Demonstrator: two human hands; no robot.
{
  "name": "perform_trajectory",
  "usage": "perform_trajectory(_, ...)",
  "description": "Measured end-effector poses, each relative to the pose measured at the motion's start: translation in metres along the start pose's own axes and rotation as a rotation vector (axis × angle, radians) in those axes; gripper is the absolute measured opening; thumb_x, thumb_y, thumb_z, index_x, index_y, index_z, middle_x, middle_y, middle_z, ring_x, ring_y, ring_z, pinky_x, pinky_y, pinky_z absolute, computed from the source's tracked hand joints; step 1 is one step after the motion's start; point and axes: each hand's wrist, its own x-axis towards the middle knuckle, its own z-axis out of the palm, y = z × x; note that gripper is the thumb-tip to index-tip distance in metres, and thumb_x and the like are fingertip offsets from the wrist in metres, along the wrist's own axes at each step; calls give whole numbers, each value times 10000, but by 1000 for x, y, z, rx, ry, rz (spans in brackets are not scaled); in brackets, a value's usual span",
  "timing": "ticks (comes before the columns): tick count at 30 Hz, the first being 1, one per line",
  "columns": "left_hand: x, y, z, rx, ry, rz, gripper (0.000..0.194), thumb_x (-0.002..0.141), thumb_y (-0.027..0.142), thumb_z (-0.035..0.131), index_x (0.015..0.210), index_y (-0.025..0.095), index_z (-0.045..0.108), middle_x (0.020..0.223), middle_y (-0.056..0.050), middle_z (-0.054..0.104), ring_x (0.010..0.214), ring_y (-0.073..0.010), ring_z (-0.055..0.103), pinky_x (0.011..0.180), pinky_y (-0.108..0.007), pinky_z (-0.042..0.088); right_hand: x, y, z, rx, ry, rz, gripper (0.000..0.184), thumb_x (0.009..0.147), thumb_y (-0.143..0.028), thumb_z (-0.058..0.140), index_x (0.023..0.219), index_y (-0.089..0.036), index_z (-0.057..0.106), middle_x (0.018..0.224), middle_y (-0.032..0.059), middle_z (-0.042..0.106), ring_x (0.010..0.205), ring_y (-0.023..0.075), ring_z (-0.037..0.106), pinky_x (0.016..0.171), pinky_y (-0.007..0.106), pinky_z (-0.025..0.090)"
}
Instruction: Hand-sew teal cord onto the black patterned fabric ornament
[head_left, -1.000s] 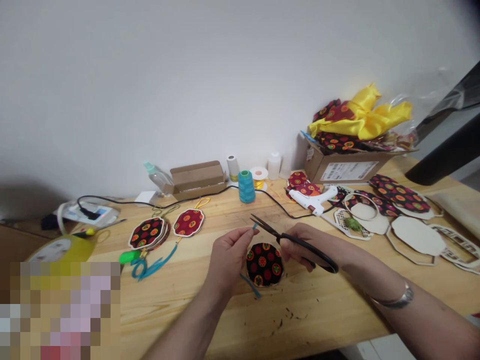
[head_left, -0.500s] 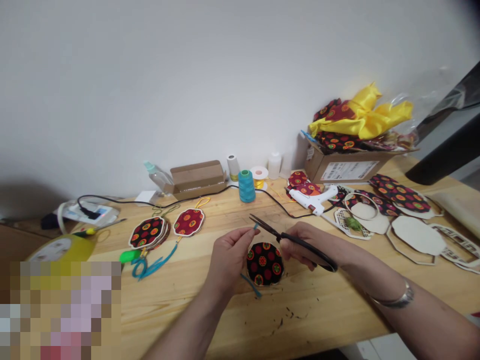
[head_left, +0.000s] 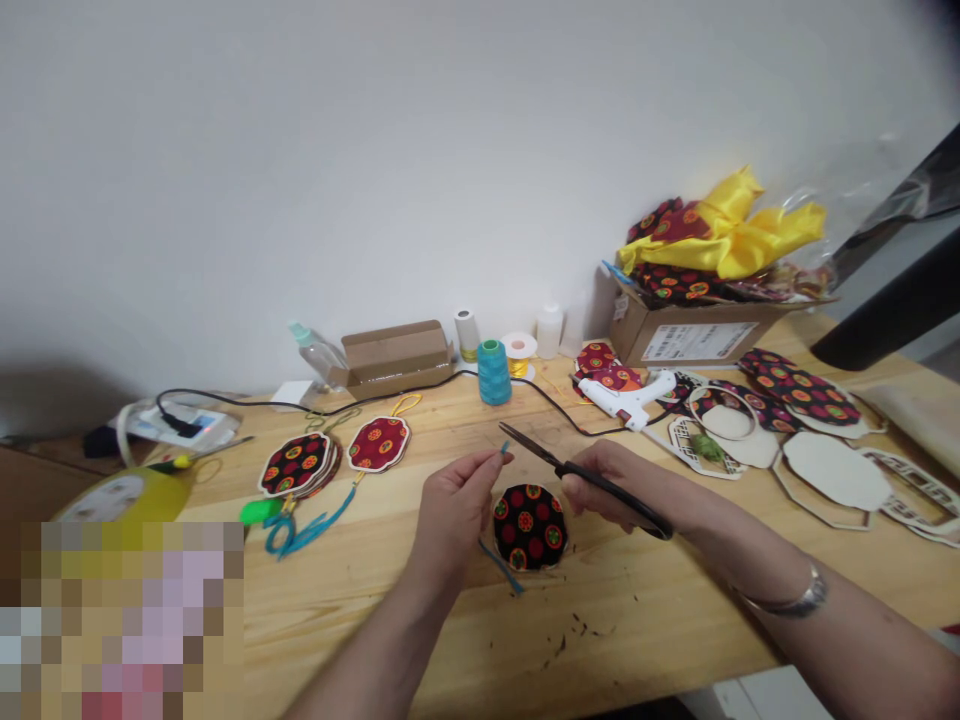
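Observation:
My left hand (head_left: 456, 500) pinches a bundle of blue thread, whose short end pokes up past the fingertips. The tail of that blue thread (head_left: 504, 570) hangs out below the hand, over the wood. In my right hand (head_left: 604, 485) is a pair of black-handled scissors (head_left: 615, 495), blades pointing up and left, close to the thread's short end but apart from it. Between the two hands a black fabric-covered piece with red and orange round motifs (head_left: 530, 527) lies flat on the table. Fingers hide most of the held thread.
A blue thread cone (head_left: 493, 373) stands behind my hands, near a white glue gun (head_left: 626, 402). To the left are stacked ornaments (head_left: 298, 468) and a red ornament (head_left: 378, 445). Pale cut-out panels (head_left: 832, 470) lie right, before a cardboard box (head_left: 694, 335) of fabric. Dark scraps (head_left: 577, 635) litter the front.
My left hand has drawn slightly left and up, with the thread in it. The gap between the thread's tip and the scissor blades has widened. Other things stay put.

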Motion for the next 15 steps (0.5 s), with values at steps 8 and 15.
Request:
perform_trajectory(8, 10, 0, -8, -243, -7, -5, 267, 642, 328, 704, 799, 119, 650, 348, 128, 253, 321, -17, 170, 339, -165, 125, -33, -20, 14, -520, -35, -100, 442, 637, -608, 594, 665, -168, 623, 628, 19, 611, 567, 143, 515, 491, 233, 319)
perform_trajectory(15, 5, 1, -6, -247, -47, -24, 289, 643, 336, 705, 816, 112, 649, 355, 131, 250, 319, -11, 185, 341, -157, 139, -66, 35, 4, -957, 173, 174, 157, 696, -295, 551, 681, -165, 637, 665, 107, 654, 618, 266, 622, 511, 307, 385)
